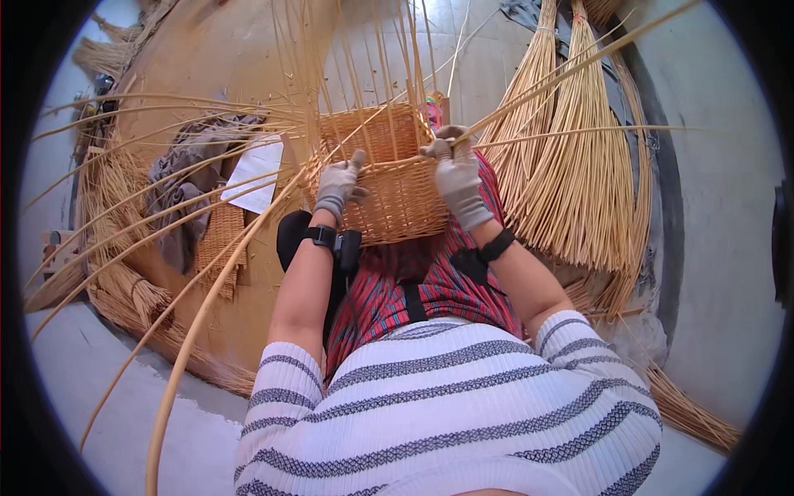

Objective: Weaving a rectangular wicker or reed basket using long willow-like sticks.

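A half-woven wicker basket (397, 205) rests on my lap, with long unwoven rods standing up and fanning out from its rim. My left hand (339, 185), in a pale glove, is closed on the basket's left side at the rim, thumb pointing up. At the right corner, my right hand (457, 175), gloved too, has its fingers bent round a wicker rod (529, 101) that runs off to the upper right. Another thin rod stretches rightward from near the same hand. The fingertips of the right hand are partly hidden.
Large bundles of wicker rods (571, 174) lean on the right. To the left are a white paper sheet (256, 172), a grey cloth (178, 178), a flat woven piece (222, 240) and more cut rods (124, 273). Long rods sweep past my left arm.
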`<state>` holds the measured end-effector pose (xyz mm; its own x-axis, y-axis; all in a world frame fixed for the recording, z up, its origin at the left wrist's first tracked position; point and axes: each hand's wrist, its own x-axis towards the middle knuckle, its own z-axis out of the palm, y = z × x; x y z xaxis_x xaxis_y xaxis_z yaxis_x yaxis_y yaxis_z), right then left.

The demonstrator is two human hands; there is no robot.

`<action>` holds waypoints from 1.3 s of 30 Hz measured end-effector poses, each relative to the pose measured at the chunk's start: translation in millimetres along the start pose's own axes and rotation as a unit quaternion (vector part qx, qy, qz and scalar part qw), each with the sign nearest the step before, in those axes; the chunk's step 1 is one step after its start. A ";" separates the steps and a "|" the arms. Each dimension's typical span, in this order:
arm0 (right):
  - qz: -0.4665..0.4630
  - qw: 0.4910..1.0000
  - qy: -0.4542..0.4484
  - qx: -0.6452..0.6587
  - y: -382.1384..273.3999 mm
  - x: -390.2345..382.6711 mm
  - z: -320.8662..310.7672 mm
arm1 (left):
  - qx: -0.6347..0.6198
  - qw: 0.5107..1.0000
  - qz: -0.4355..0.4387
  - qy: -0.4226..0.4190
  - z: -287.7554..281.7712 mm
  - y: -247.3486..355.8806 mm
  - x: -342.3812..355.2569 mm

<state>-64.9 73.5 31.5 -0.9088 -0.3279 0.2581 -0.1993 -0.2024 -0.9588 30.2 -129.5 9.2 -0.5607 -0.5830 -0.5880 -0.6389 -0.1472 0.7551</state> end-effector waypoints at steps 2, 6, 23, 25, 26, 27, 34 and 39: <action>0.115 0.990 0.009 0.077 7.1 14.1 -20.2 | 0.075 0.997 0.011 0.002 -0.4 2.8 -5.3; 0.223 0.973 0.000 0.061 9.5 21.3 -56.8 | 0.025 0.995 0.081 0.046 4.9 15.2 -27.6; -0.141 0.935 -0.164 -0.281 10.3 137.1 7.7 | -0.051 0.988 0.117 -0.088 79.2 13.7 -0.8; -0.291 0.875 -0.208 -0.328 18.5 167.1 49.1 | -0.058 0.992 0.093 -0.066 81.3 19.0 -4.0; -0.273 0.900 -0.187 -0.283 17.0 175.9 57.6 | -0.006 0.994 0.098 -0.039 81.6 22.0 -4.4; -0.250 0.923 -0.167 -0.239 14.5 182.7 64.3 | 0.041 0.991 0.128 -0.019 81.2 25.7 -2.9; -0.134 0.977 0.064 -0.156 -0.3 72.7 -35.9 | 0.058 0.992 0.096 -0.054 82.5 24.4 6.8; -0.066 0.992 0.103 -0.021 6.8 42.5 -60.4 | -0.121 0.977 0.164 -0.062 88.7 39.3 2.0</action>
<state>-127.0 113.9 28.8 -0.9284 -0.1036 0.3568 -0.3333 -0.1918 -0.9231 -42.8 -65.6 12.0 -0.7836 -0.5312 -0.3222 -0.2795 -0.1618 0.9464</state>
